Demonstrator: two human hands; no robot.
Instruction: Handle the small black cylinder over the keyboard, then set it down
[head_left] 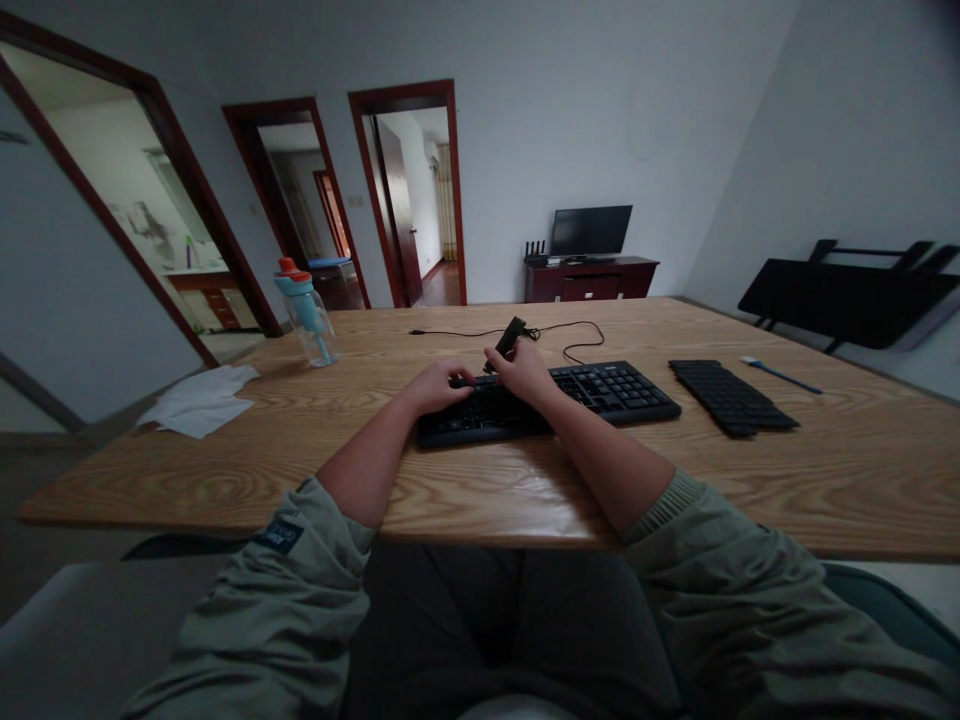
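A black keyboard [628, 392] lies on the wooden table in front of me. My right hand [525, 370] is above its middle, closed around an upright black oblong piece [511, 335] whose exact kind I cannot make out. On the keyboard's left part rests my left hand [441, 388], its fingers bent together by a small dark bit at the back edge. Whether that bit is loose or part of the keyboard is unclear. Both forearms hide some of the front rows of keys.
Behind the keyboard runs its black cable [581, 325]. Overlapping black strips [727, 397] lie to the right, beside a blue-handled brush [784, 375]. A clear bottle [307, 320] with a red and blue lid and white tissues [199, 400] are at left on the wooden table [300, 450].
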